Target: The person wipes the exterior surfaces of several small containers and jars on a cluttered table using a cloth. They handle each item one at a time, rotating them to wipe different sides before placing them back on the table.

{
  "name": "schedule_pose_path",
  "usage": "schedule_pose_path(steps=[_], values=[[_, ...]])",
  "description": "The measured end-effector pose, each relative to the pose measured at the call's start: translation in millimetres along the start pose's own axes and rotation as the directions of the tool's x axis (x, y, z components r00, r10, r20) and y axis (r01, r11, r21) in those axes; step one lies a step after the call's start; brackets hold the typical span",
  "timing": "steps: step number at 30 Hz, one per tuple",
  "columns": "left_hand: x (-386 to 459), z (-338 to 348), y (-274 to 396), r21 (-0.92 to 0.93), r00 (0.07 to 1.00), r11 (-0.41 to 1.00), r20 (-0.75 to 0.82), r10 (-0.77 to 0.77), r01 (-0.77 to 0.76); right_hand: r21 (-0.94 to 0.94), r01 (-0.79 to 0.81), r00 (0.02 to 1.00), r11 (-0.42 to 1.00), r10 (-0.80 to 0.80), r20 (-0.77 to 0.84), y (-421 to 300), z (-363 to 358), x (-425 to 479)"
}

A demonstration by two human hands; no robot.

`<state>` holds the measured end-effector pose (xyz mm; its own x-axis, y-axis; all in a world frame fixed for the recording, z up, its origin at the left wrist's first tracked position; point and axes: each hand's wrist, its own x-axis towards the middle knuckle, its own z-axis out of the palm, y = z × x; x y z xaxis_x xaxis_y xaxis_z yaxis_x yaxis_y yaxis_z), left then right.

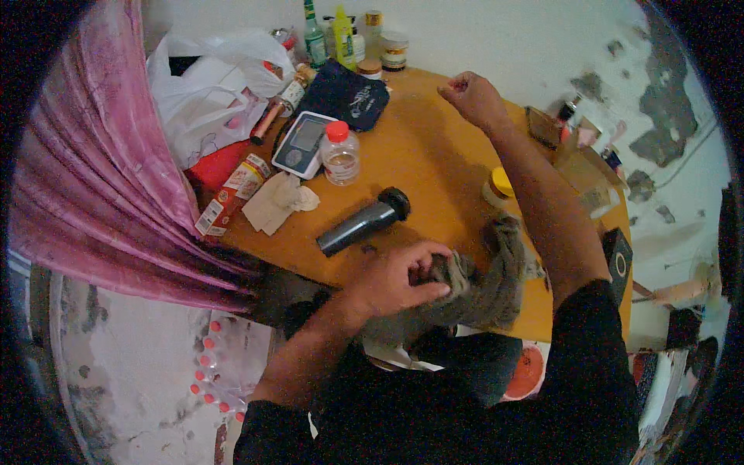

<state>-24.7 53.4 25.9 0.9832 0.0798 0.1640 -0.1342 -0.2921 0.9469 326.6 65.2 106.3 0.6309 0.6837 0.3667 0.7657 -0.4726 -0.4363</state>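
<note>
Near the front edge of the wooden table, my left hand has its thumb and fingers curled around a bunched part of a grey-green cloth. The rest of the cloth lies to the right on the tabletop. My right hand is raised over the back of the table, fingers curled in; whether anything small is between them cannot be seen. A dark cylindrical object with a black flared end lies just beyond my left hand. A jar with a yellow lid is partly hidden by my right forearm.
At left are a clear bottle with a red cap, a blood pressure monitor, a crumpled tissue, a red box and white plastic bags. Several bottles, a dark pouch and a lidded jar stand behind.
</note>
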Motion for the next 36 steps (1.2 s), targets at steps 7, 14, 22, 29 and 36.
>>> schedule_pose_path(steps=[7,14,22,29,36], values=[[7.4,-9.3,-11.7,-0.079,0.987,0.992,0.142,-0.082,0.093,-0.137,-0.005,0.996,0.991,-0.008,-0.094,-0.6,96.3,138.8],[9.7,-21.4,-2.1,-0.161,0.991,0.983,0.117,-0.069,0.088,-0.161,-0.061,0.987,0.985,0.036,-0.155,2.7,152.4,212.7],[0.3,-48.0,22.1,-0.168,0.995,0.984,0.097,-0.036,0.052,-0.001,-0.224,0.97,0.975,0.223,0.095,-32.5,132.3,213.1],[7.4,-6.8,-14.4,-0.26,0.993,0.963,0.108,-0.04,0.067,0.008,0.004,0.966,1.0,-0.002,-0.257,3.5,125.9,203.6],[4.8,-9.7,-9.0,-0.209,0.987,0.967,0.096,-0.129,0.146,0.177,0.039,0.975,0.983,0.002,-0.224,-19.6,-20.4,28.6]])
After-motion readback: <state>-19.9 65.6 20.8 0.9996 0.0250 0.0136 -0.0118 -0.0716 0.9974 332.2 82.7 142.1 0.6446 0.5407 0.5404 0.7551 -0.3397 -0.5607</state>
